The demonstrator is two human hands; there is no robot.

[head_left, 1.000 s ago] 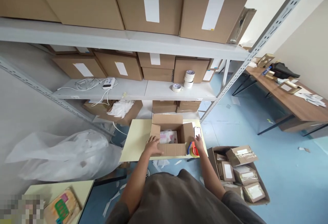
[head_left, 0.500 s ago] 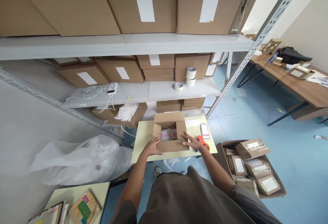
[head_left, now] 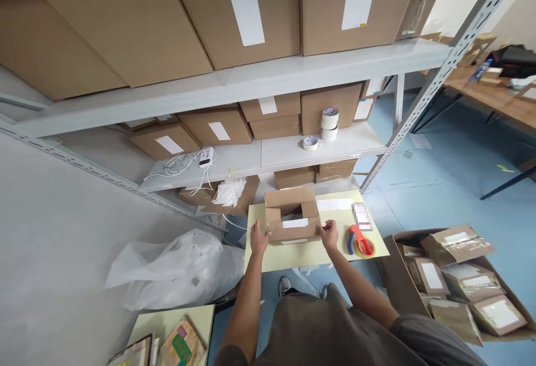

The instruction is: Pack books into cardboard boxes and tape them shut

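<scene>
An open cardboard box (head_left: 293, 231) stands on the pale yellow table (head_left: 285, 258), its front flap raised and white labels on its near side. My left hand (head_left: 259, 237) grips the box's left front corner between thumb and fingers. At the right front corner, my right hand (head_left: 328, 232) pinches the cardboard edge. What lies inside the box is mostly hidden by the flaps. Right of my right hand lie an orange and blue tape dispenser (head_left: 360, 241) and a printed label sheet (head_left: 362, 216).
A metal rack with boxes, tape rolls (head_left: 329, 123) and a power strip (head_left: 206, 157) rises behind the table. On the right floor sits a large carton of parcels (head_left: 427, 276). A white plastic bag (head_left: 188, 268) bulges at the left.
The box's near flap now stands up and its labelled side shows. Both hands have moved from on top of the flap to the front corners. The view has shifted.
</scene>
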